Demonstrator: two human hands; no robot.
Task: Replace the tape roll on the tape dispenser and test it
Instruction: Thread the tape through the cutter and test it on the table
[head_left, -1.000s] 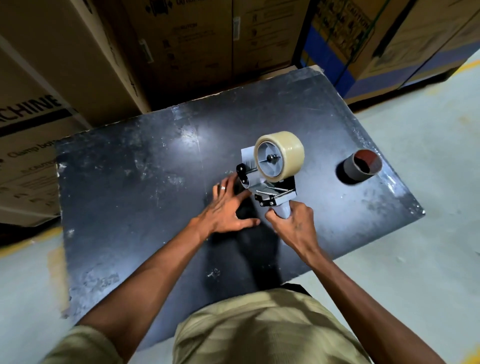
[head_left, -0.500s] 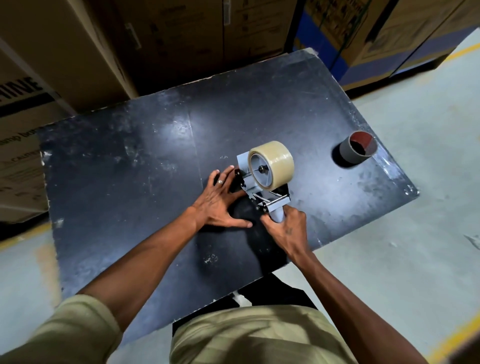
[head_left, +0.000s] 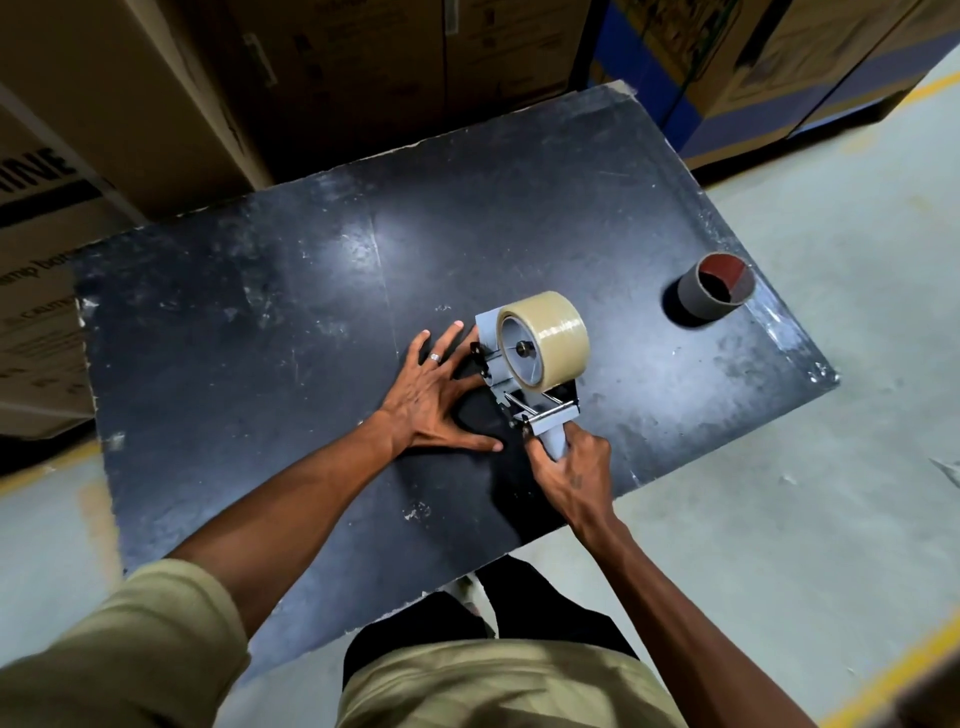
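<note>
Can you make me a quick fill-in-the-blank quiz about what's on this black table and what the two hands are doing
1. The right hand grips the tape dispenser by its ____.
2. The left hand lies ____ on the black table, fingers spread.
3. The roll of clear tape is mounted on the ____.
4. The empty tape core stands near the table's ____ edge.

Missing words: handle; flat; dispenser; right

A scuffed black tabletop (head_left: 260, 338) stood on a pale concrete floor (head_left: 831, 519) with yellow lines (head_left: 883, 680), brown cardboard boxes (head_left: 156, 104) stacked behind it.
</note>
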